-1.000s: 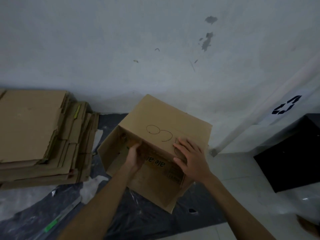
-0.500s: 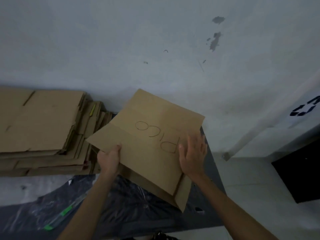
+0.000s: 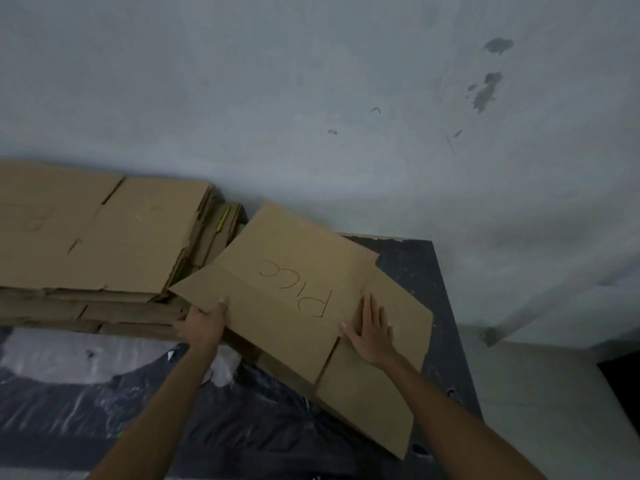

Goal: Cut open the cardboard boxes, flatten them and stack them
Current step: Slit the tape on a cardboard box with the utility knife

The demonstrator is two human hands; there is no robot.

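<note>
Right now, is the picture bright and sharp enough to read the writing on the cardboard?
Head view: dim, bluish light, no glare. Head view: slightly soft, yet the handwriting on the flattened box reads. Head view: wide-angle stretch toward the edges, around the stack.

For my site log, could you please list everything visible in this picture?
flattened box: one, brown, "PICO" handwritten on top, right of the stack, over the sheeting
cardboard stack: one, brown, left, against the wall
yellow strip: one, tucked into the stack's right side
plastic sheeting: dark, on the floor
wall: pale grey, stained, behind everything
left hand: one, grips the box's left edge
right hand: one, flat on the box's near right part
</note>
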